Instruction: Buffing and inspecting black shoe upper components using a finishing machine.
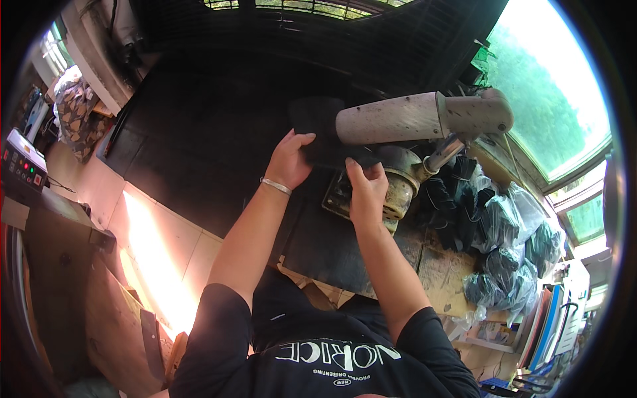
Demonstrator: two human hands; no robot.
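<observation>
My left hand is closed on the left edge of a dark, flat piece of material, with the thumb across it. On the near right edge of the same piece, my right hand pinches with thumb and fingers. The piece blends into the black worktop behind it, so its full outline is hard to make out. Right behind my hands reaches the pale grey cylindrical arm of a machine. Its stained metal base stands beside my right hand, which partly hides it.
Clear plastic bags of dark items are heaped at the right, below a window. A control box with lit buttons sits at far left, above a wooden cabinet. Sunlight strikes the tiled floor. Folders stand at lower right.
</observation>
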